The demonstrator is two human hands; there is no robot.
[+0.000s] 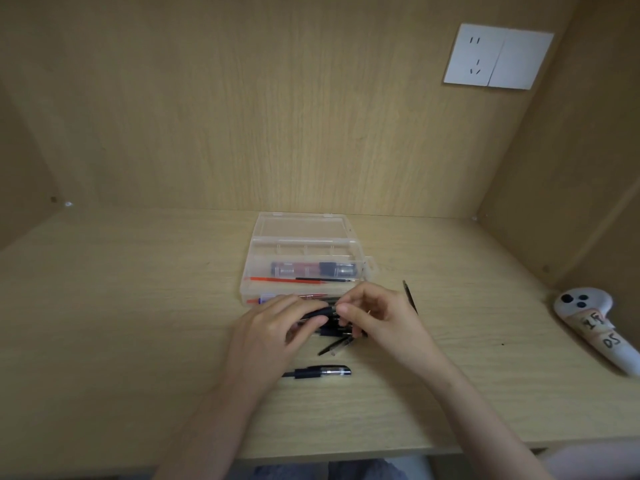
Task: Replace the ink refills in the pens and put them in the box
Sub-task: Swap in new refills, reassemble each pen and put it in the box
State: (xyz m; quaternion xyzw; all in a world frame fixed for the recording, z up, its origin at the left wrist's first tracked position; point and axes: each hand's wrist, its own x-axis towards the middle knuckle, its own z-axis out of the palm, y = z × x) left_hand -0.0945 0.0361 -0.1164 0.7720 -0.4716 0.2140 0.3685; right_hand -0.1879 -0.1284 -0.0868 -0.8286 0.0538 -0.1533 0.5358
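From the head camera, the worktop (138,323) carries a clear plastic box (304,251) at the middle of its back edge, with the lid thrown open toward the wall. A red refill (277,279) and a black refill (329,279) lie end to end across the box, and some darker items sit in the compartment behind them, too blurred to name.

Just in front of the box, the left hand (277,327) is wrapped round the barrel of a dark pen (323,310), held level above the worktop. The right hand (377,313) meets it with fingers and thumb pinched on the pen's right end. Under both hands lies a small heap of loose pens (337,336), partly hidden. A capped pen (320,372) lies alone nearer the front edge. A thin dark stick (411,296) lies just right of the right hand; whether it is a spent refill I cannot tell. A white controller (588,327) rests at the right edge, and a wall socket (498,57) is on the back panel.

The step in hand looks like opening or closing this pen at its tip end. Which of the two cannot be read. Next, the hands would need to twist against each other while keeping the barrel level, so that small parts do not drop out.
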